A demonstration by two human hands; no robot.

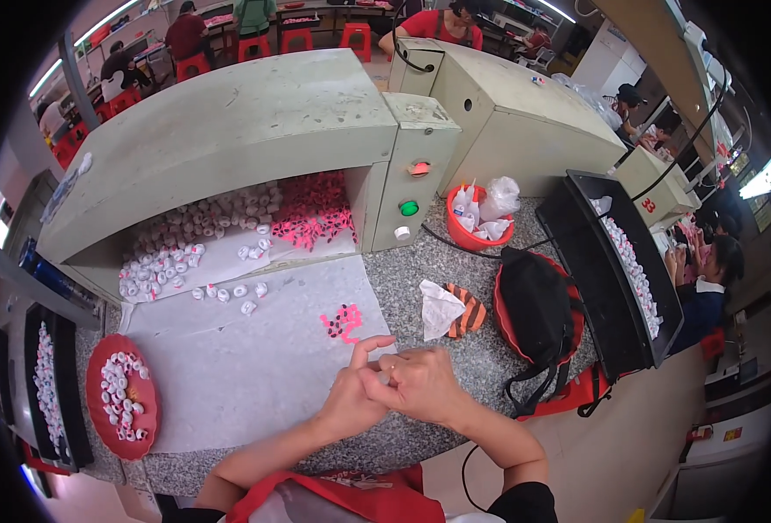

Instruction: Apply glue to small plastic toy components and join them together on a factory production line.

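Observation:
My left hand and my right hand meet above the near right part of a white paper sheet. Both are closed around a small pale piece, mostly covered by the fingers, so its kind cannot be made out. One finger of the left hand sticks out past the pinch. Just beyond the hands lies a loose group of small pink pieces with black spots. Farther off, a few small white round pieces with pink bits sit on the paper.
A grey box-shaped machine spans the back, white and pink pieces heaped in its opening. A red dish stands left. To the right are a cloth, a red tub, a black bag and a black tray.

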